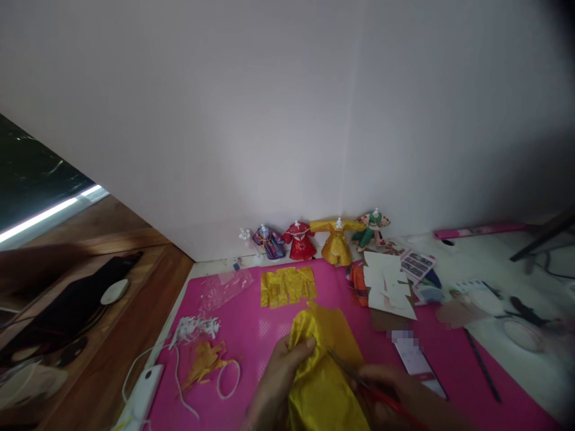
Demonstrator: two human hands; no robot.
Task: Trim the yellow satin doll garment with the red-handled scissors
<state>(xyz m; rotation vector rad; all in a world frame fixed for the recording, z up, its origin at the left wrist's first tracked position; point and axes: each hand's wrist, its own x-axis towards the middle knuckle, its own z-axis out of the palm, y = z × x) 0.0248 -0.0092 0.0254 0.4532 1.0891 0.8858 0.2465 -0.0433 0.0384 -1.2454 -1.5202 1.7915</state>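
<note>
My left hand (284, 372) is closed on a piece of shiny yellow fabric (326, 395), thumb on top. Red-handled scissors (381, 400) are in my right hand (390, 386), their metal blades reaching onto the fabric. How far apart the blades are cannot be made out. Beyond my hands lie cut yellow fabric pieces (288, 286) in a rough row. Behind them, small dressed doll forms stand along the wall, among them one in a yellow robe (338, 242) and one in a red dress (300, 240).
A pink mat (179, 413) covers the table. White shreds (195, 328), orange scraps (207, 362) and a white ring (229, 379) lie left, near a power strip (141, 395). To the right are cut white card (389, 284), a phone (417, 362) and a dark pencil-like stick (483, 365).
</note>
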